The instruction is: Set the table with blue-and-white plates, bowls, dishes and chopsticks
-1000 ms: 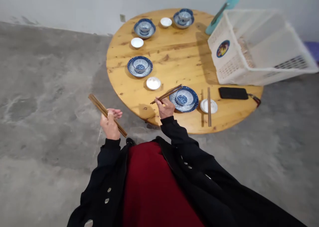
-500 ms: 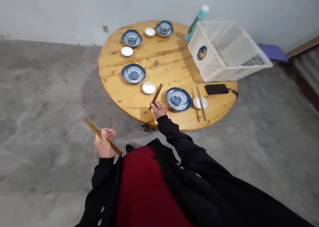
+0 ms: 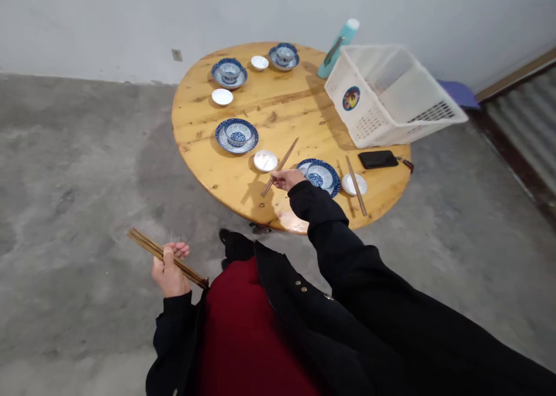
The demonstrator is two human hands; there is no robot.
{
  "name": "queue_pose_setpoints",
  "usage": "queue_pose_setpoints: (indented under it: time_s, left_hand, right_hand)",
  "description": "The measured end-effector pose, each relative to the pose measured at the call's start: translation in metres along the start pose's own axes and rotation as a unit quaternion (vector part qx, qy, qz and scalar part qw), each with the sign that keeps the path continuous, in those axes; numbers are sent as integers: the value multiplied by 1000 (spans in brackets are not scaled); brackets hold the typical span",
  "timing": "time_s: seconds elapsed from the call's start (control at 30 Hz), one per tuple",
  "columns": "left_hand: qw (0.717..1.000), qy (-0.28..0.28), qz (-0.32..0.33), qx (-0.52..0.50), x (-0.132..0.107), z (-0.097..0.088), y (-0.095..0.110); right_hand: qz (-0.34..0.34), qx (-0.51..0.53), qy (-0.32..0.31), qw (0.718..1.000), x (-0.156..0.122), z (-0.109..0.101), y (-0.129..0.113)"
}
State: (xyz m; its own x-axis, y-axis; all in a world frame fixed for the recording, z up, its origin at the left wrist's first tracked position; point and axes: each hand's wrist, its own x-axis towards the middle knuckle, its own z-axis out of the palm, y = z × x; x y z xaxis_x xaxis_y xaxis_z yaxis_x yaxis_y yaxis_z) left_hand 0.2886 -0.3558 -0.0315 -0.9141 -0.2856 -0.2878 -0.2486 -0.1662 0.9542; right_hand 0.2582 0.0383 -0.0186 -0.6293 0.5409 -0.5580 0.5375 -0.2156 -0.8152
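My left hand [image 3: 168, 268] is closed around a bundle of brown chopsticks [image 3: 147, 246], held low over the concrete floor, left of the round wooden table [image 3: 282, 112]. My right hand [image 3: 287, 179] pinches a pair of chopsticks [image 3: 280, 166] over the table's near edge, between a small white dish [image 3: 265, 160] and a blue-patterned plate with a bowl [image 3: 319, 176]. Right of that plate, another pair of chopsticks [image 3: 356, 177] lies across a white dish [image 3: 353, 184].
Three more blue plate-and-bowl sets [image 3: 237, 134] [image 3: 229, 73] [image 3: 284, 55] with white dishes stand round the table. A white plastic basket [image 3: 386, 95], a teal bottle [image 3: 333, 50] and a black phone [image 3: 377, 159] occupy the right side. Concrete floor surrounds the table.
My right hand has carried its pair of chopsticks from beside the near plate towards the small white dish, turning them steeper. My left hand has dropped lower and left. The view has shifted.
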Motion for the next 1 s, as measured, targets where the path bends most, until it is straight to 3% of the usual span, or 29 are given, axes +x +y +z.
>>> queue_pose_setpoints:
  time_s: [0.2, 0.37, 0.53, 0.63, 0.73, 1.0]
  left_hand:
    - [1000, 2, 2, 23, 54, 7, 5]
    - [999, -17, -5, 35, 113, 33, 28]
    - [995, -60, -10, 77, 171, 60, 52]
    - [991, -86, -8, 98, 201, 77, 59]
    - [987, -110, -12, 113, 222, 95, 61]
    - [977, -171, -42, 119, 254, 137, 67]
  right_hand:
    - [24, -31, 2, 999, 35, 20, -12]
    - [34, -28, 17, 999, 58, 31, -13]
    - [68, 6, 18, 998, 59, 43, -13]
    - [52, 10, 49, 997, 58, 48, -19]
    - [34, -4, 86, 996, 62, 53, -29]
    - [91, -59, 145, 983, 76, 63, -41]
